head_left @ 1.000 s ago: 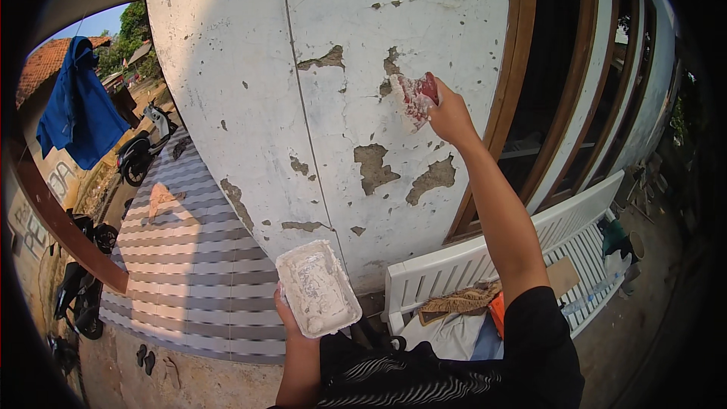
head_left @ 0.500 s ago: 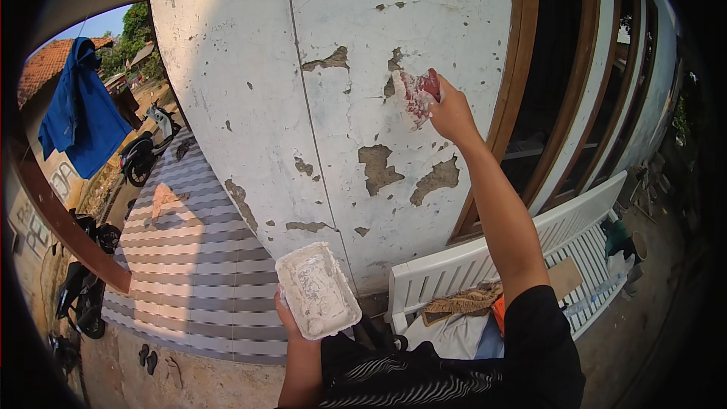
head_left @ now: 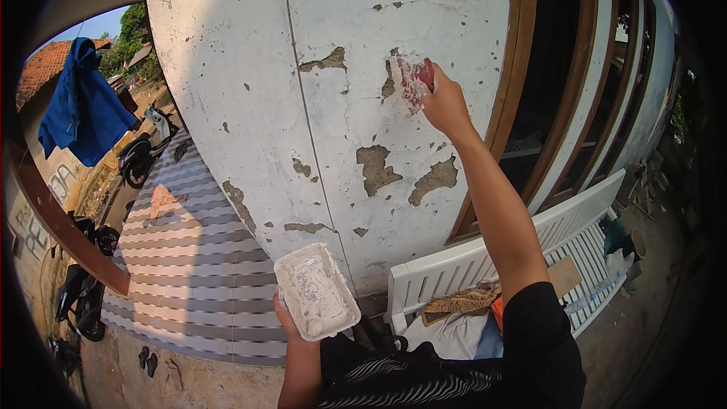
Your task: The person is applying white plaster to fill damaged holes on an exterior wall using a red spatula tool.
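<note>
Red scraper (head_left: 429, 76) with white smears (head_left: 400, 76), off-white tray (head_left: 332, 326), white wall (head_left: 254, 129) with grey-brown patches (head_left: 374, 171), grey-striped floor (head_left: 250, 318), blue garment (head_left: 83, 113)

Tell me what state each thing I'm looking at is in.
White tray: open-topped, white paste inside
Red scraper: smeared white
Left hand: holding the tray
Right hand: gripping the scraper
Wall: chipped, grey patches exposed
Blue garment: hanging
Bench: cloths on it
Scooter: parked upright
</note>
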Demonstrator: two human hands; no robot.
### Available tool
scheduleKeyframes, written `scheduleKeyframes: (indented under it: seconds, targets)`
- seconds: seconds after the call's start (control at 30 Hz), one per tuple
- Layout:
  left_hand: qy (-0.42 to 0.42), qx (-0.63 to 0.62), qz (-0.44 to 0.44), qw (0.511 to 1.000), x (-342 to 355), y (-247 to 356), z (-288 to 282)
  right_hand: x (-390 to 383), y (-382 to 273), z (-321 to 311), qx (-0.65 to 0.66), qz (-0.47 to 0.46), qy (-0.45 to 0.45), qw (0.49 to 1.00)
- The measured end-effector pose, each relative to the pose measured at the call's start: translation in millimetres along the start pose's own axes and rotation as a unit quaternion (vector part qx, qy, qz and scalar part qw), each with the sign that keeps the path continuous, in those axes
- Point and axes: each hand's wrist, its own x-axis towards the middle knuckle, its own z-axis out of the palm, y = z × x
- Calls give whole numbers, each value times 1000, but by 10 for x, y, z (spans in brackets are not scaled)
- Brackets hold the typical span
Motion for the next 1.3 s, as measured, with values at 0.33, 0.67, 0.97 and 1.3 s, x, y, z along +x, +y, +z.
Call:
scheduleKeyframes:
  seconds: [0.33, 0.67, 0.97, 1.3]
  targets:
    - [-12, 49, -1, 999, 18, -8, 177, 75, -8, -81, 54, 20, 17, 998]
    - [-17, 54, -4, 998, 4, 31, 219, 72, -196, 83, -21, 12, 5, 1000]
    - [-2, 42, -10, 999, 40, 46, 173, 55, -262, 32, -63, 4, 7, 998]
    - [-18, 43, -9, 999, 76, 6, 201, 134, -172, -68, -8, -40, 68, 997]
